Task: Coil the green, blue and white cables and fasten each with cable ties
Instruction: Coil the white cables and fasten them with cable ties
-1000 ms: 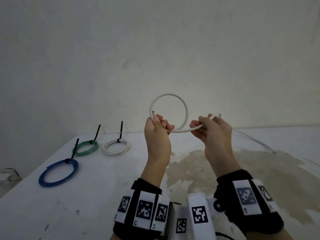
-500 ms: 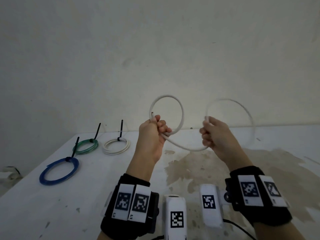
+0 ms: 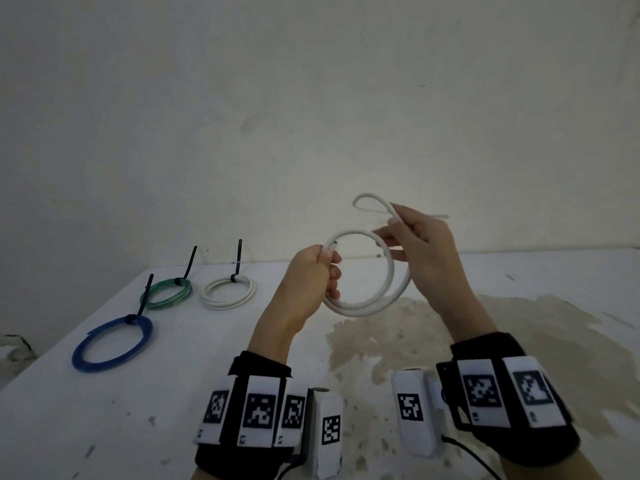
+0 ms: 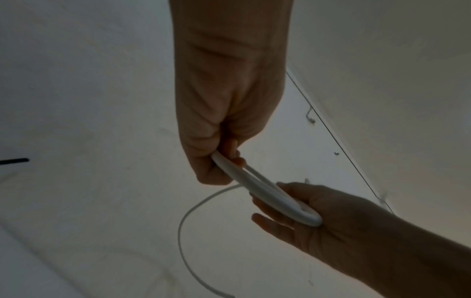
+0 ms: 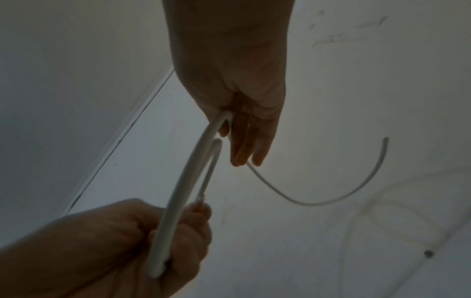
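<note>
Hands first: both are raised over the stained white table [image 3: 519,341], working one loose white cable [image 3: 367,308] in the air between them. The left hand [image 3: 306,289] is closed in a fist round the near side of the coil, where two turns lie together, with the cut end poking up just above the thumb. The right hand [image 3: 424,249] meets the far side of the same coil; its thumb and forefinger pinch the strand while the other fingers [image 5: 248,145] stretch out almost straight, only half closed. From that pinch a small extra loop rises above the knuckles and a thin tail runs off to the right. In the right wrist view the tail sags in a long curve below the fingers and ends in mid-air. Far to the left on the table lie three finished rings, well apart from the hands: a blue coil [image 3: 112,342] nearest, a green coil [image 3: 167,293] behind it, and a white coil [image 3: 229,293] just beside the green, each cinched by a black cable tie [image 3: 239,259] whose tail sticks up. Both wrist views are dim, and the left palm hides how the turns cross inside the fist. Black wristbands carrying printed markers cover both forearms.
</note>
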